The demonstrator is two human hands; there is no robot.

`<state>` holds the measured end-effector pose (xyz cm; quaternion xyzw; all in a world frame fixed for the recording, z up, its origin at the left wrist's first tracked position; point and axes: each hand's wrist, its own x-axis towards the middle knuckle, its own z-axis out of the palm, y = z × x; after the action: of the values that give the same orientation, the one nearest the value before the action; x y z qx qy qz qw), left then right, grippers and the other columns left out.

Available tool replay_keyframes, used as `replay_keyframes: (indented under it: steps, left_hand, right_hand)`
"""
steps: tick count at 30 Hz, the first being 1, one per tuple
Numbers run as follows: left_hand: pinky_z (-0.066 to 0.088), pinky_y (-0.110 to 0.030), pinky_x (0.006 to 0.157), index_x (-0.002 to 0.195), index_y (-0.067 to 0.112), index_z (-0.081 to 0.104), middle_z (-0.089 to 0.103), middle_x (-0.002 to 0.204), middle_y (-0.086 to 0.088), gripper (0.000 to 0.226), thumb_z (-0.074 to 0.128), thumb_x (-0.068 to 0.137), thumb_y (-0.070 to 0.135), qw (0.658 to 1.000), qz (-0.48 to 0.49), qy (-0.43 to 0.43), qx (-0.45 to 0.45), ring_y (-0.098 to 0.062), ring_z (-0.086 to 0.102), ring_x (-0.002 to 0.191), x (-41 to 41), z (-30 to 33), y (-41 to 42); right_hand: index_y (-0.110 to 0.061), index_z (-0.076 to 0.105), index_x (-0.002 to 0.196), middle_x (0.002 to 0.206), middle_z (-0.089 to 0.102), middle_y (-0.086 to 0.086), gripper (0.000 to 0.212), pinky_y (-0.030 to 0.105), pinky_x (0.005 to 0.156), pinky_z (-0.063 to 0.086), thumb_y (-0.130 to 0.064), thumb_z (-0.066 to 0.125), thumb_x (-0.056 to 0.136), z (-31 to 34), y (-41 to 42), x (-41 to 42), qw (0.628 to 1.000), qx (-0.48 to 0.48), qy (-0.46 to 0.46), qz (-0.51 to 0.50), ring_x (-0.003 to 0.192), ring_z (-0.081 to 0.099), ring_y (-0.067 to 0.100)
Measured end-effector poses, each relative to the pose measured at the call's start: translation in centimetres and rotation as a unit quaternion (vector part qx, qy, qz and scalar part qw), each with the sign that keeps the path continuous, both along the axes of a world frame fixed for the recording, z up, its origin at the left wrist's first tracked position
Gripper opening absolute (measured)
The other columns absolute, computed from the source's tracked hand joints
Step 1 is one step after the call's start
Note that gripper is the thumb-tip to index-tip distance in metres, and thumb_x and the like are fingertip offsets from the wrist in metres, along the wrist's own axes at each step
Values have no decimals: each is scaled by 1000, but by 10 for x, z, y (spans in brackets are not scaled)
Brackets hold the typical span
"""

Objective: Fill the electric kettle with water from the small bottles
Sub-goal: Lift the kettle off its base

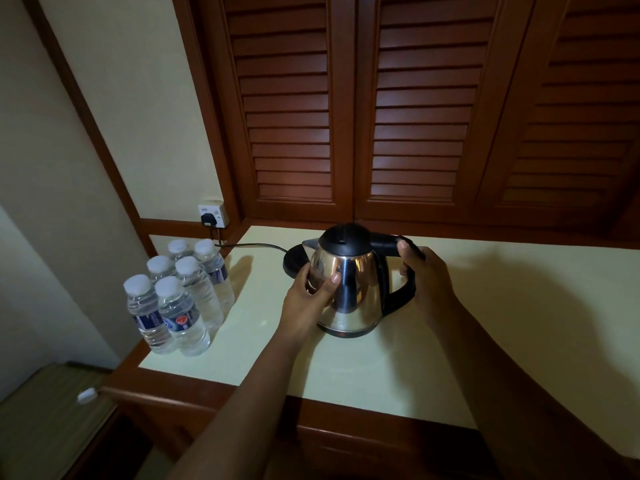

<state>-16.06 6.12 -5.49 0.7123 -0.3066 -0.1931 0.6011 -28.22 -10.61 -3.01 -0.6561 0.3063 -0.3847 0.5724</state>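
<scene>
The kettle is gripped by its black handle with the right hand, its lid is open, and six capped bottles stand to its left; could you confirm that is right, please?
Not quite: the head view shows the kettle's black lid closed, not open. The rest holds: the right hand grips the black handle, and six capped bottles stand to its left.
</scene>
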Motion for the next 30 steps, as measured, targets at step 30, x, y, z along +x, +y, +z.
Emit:
replay_keyframes:
  steps: [30]
  left_hand:
    - [36,-26,100,143,32,32,46,136,12,74,69,80,43,997,-71,-12,-32,-9,41,129,12,21,21]
  right_hand:
    - [-20,48,133,133,43,4,44,26,92,33,-30,55,90,77,49,10,867,-426,225,128,119,44,17]
